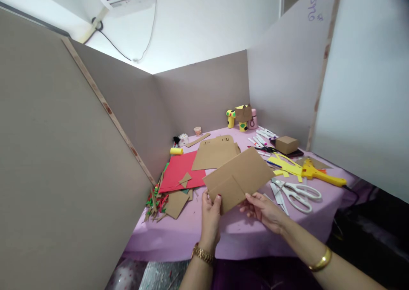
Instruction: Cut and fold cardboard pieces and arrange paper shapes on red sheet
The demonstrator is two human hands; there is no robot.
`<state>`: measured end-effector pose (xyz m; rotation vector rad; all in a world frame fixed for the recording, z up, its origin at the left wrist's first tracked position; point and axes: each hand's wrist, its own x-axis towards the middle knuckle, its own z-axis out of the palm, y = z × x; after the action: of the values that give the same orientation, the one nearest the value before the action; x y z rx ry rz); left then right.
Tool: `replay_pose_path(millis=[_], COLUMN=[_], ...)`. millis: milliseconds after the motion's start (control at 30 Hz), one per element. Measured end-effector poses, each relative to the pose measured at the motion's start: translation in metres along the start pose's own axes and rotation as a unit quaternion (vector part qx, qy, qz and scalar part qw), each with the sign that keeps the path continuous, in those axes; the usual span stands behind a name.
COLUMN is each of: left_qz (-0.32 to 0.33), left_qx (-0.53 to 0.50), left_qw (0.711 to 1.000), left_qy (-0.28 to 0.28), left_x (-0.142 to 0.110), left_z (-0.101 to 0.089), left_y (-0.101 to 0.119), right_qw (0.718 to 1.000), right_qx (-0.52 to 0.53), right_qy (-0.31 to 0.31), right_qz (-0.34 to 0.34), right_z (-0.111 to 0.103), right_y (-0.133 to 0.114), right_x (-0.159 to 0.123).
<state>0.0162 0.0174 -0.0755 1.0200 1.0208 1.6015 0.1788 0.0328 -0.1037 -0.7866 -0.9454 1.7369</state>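
The cardboard [244, 166], above the surface [188, 232], sits in the grip of the left hand [211, 211] at seven o'clock and right hand [263, 211] at five. Uneven pulling could crease it; lowering it toward four o'clock could catch the scissors [288, 188].

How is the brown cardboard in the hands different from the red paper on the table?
The cardboard is brown, but the red paper is bright red. The left hand and right hand hold the cardboard up, while the red paper lies on the table. Small brown scraps partly cover the red paper. Both have straight edges.
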Motion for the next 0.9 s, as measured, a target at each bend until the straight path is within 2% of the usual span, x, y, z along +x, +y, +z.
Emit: replay_pose_path(millis=[167,300,400,533,700,900], left_qz=[-0.002,0.013,0.027,0.044,0.057,0.064], left_qx=[0.019,0.043,0.069,0.12,0.167,0.176], left_qw=[0.998,0.997,0.995,0.988,0.981,0.98], left_qy=[-0.056,-0.067,-0.074,-0.084,-0.078,-0.069], left_x=[0.001,0.002,0.001,0.002,0.003,0.009], left_z=[-0.007,-0.014,-0.016,-0.017,-0.019,-0.02], left_y=[0.002,-0.006,-0.01,-0.01,-0.014,-0.018], right_qw=[0.991,0.958,0.916,0.846,0.781,0.708], right_qx=[-0.131,-0.285,-0.399,-0.515,-0.581,-0.648], right_qy=[0.013,0.031,0.022,0.022,0.044,0.079], right_qz=[0.017,0.008,-0.035,-0.136,-0.228,-0.269], right_z=[-0.007,-0.017,-0.019,-0.003,0.018,0.024], right_y=[-0.001,-0.003,-0.011,-0.025,-0.021,-0.01], right_x=[0.0,-0.002,-0.009,-0.019,-0.021,-0.017])
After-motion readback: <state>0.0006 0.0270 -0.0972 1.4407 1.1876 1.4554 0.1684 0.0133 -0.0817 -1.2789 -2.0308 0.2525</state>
